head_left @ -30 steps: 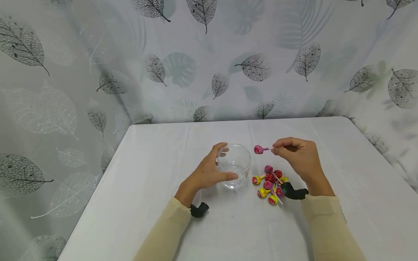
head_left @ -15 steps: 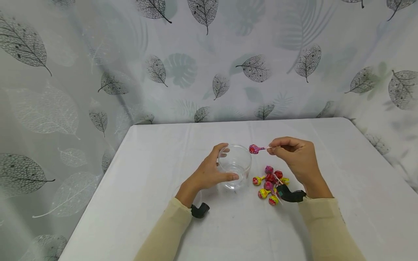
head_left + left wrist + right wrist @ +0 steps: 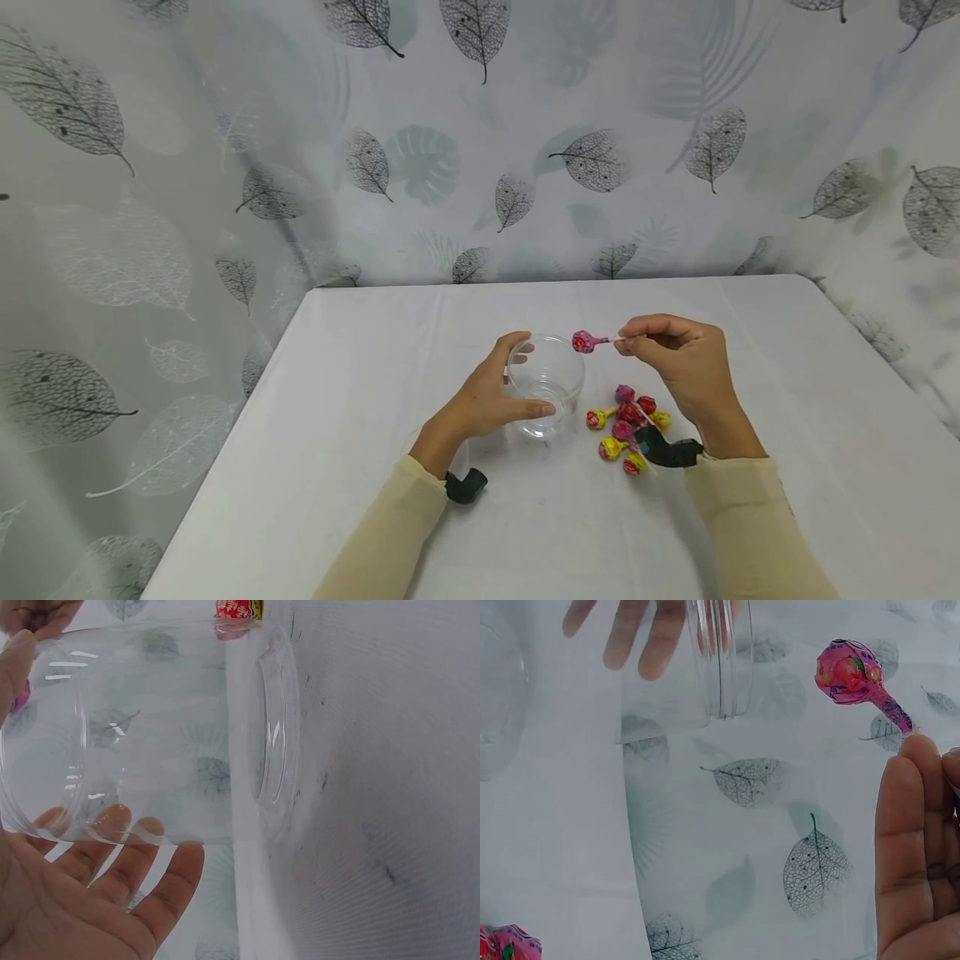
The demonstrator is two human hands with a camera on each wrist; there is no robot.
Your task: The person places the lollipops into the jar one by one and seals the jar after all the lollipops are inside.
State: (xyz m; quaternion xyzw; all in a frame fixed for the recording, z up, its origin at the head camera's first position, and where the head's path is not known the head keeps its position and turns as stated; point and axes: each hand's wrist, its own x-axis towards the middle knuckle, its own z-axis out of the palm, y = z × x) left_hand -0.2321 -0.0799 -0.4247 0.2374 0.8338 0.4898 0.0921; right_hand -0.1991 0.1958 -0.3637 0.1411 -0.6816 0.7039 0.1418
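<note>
A clear plastic jar stands upright on the white table. My left hand curls round its left side, thumb in front and fingers behind; the left wrist view shows the jar against my palm. My right hand pinches the stick of a pink-wrapped lollipop, whose head hangs just above the jar's right rim. In the right wrist view the lollipop sits above my fingertips, next to the jar rim. A pile of several wrapped lollipops lies right of the jar, below my right hand.
A leaf-patterned curtain hangs behind and to both sides of the table. Black wrist camera mounts sit on both sleeves. The table's back edge runs close to the curtain.
My right hand carried the pink lollipop leftward, from beside the jar to just over its right rim. My left hand stayed on the jar.
</note>
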